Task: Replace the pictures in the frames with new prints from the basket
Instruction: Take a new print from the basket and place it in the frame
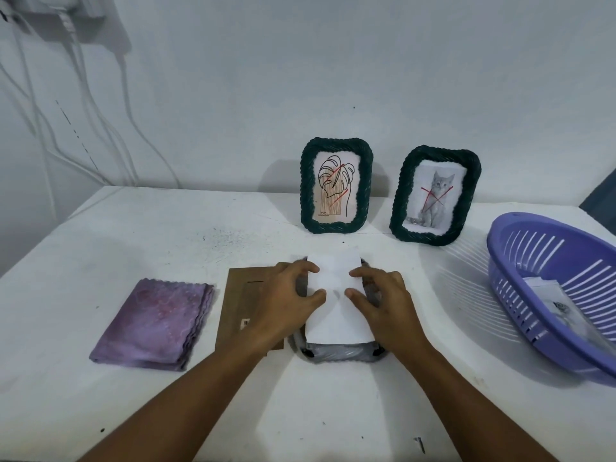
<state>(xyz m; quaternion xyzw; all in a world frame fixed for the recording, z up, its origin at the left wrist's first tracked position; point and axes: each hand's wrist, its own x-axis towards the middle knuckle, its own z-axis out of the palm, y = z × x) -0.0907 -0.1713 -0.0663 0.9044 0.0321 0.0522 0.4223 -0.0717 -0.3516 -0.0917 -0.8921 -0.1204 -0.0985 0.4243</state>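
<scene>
Your left hand (286, 295) and right hand (383, 298) both pinch the blank sheet (336, 301), thumb and fingers on its side edges, atop the face-down frame (340, 353) at table (300, 411) center. Backing board (246, 305) lies just left, cloth (156, 323) further left. Leaf frame (336, 185) and cat frame (435, 195) stand upright at back; basket (546, 295) w/ prints (550, 295) far right.

The table (166, 228) is white with dark specks, the wall (300, 78) pale grey-white. Two standing frames — one (336, 185) around a black line-drawn leaf on tan stripes, the other (435, 195) around a grey cat — are dark green with a rope-like weave, and each picture carries red strokes. The basket (546, 288) is lilac-blue, slotted. The cloth (155, 323) is mottled purple, the backing board (240, 308) brown, the sheet (336, 295) plain white.
</scene>
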